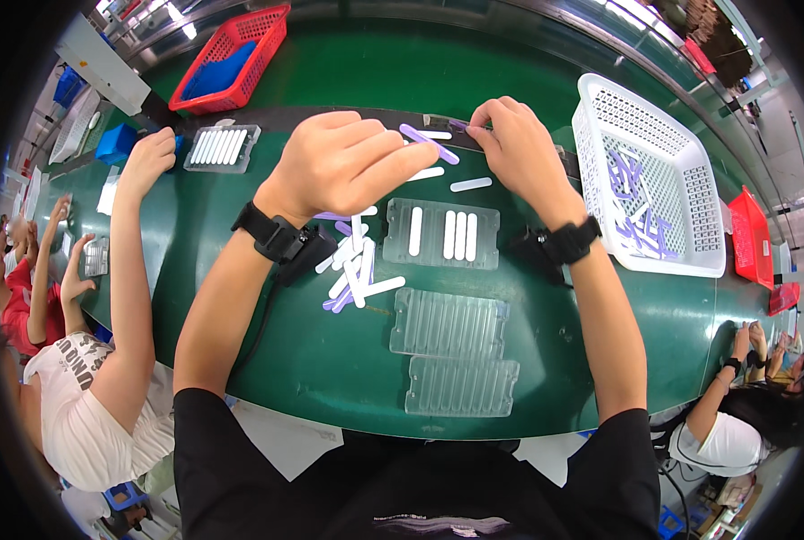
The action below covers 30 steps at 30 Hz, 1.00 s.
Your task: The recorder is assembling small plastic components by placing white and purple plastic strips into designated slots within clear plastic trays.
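Note:
My left hand (352,166) is closed, with thumb and forefinger pinching a purple round-ended strip (416,136) above the table. My right hand (521,153) is closed too, its fingertips on another purple strip (458,124), mostly hidden, by the dark strip along the table's far side. Between and below my hands lies a clear slotted tray (432,251) holding several white strips (460,236), with a gap among them. A loose white strip (471,184) lies just beyond it. Below my left wrist is a jumbled pile of white and purple strips (357,270).
Two clear grooved trays (449,324) lie near me without strips. At right stands a white basket (709,211) with purple and white strips, beside a red bin (751,238). A red basket (262,67) is at far left. A co-worker's hand (154,157) is near a filled tray (222,148).

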Each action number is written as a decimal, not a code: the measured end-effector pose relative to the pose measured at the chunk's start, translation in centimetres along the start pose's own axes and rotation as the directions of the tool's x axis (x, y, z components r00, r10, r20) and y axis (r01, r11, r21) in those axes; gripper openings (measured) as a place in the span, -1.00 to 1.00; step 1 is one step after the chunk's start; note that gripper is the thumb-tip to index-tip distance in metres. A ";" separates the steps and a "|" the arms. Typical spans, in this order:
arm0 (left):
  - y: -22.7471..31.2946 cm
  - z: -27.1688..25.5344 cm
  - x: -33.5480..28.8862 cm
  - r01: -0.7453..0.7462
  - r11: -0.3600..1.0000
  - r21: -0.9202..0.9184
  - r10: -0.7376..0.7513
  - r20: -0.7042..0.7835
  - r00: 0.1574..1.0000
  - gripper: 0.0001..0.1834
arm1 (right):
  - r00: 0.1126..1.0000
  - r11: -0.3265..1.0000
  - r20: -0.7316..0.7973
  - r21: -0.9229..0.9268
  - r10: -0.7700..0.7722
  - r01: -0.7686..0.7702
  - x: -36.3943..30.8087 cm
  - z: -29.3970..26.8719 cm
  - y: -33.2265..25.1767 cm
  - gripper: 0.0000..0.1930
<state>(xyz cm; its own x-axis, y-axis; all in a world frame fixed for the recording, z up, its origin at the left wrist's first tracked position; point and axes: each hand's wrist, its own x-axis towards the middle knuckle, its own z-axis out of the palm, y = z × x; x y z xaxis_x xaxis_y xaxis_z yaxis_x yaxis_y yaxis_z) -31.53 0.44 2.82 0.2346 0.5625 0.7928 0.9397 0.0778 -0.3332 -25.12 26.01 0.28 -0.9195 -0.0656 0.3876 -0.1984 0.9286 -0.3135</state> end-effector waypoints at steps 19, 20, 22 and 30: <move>0.9 1.8 -0.6 0.813 0.409 -0.415 -0.559 0.590 0.583 -0.81 | 0.895 0.189 0.412 0.878 0.172 -0.441 -5.4 -4.9 -4.2 -0.80; 0.7 2.0 -1.1 0.814 0.408 -0.414 -0.559 0.592 0.581 -0.81 | 0.894 0.187 0.414 0.877 0.173 -0.442 -5.8 -4.9 -3.8 -0.80; 0.4 2.7 -2.5 0.843 0.347 -0.410 -0.580 0.612 0.537 -0.80 | 0.909 0.295 0.373 0.861 0.185 -0.414 -6.8 -4.6 -2.9 -0.83; -0.6 1.2 -0.8 0.952 -0.075 -0.298 -0.427 0.872 0.240 -0.79 | 0.883 0.453 0.345 0.763 0.317 -0.461 -10.9 -4.6 -2.1 -0.82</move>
<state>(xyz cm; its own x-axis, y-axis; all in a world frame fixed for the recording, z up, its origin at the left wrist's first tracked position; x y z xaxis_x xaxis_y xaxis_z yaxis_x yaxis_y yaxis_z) -32.56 0.95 1.80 -0.5626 0.8190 -0.1125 0.2274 0.2842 0.9314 -13.15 26.44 0.74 -0.9923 0.1101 -0.0564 0.0750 0.1728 -0.9821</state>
